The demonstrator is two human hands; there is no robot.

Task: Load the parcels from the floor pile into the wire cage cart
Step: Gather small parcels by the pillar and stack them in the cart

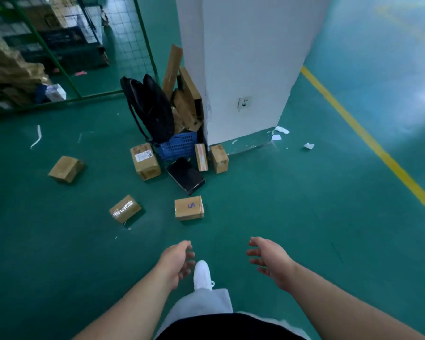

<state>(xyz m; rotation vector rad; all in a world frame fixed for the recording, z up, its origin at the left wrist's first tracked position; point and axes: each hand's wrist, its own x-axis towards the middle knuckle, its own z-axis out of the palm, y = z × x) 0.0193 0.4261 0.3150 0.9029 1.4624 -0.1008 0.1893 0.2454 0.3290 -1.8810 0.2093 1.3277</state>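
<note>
Head: six brown parcels [189, 207], one black parcel [185, 175]

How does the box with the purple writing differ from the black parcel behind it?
The box with purple writing is brown cardboard and lies alone; the black parcel is dark, flatter, and lies beside the blue crate. Both lie on the green floor, neither held.

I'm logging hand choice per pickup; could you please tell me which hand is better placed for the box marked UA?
Probably the left hand: it is almost directly in line with the box marked UA, while the right hand is off to the box's right. Both are open and empty.
</note>
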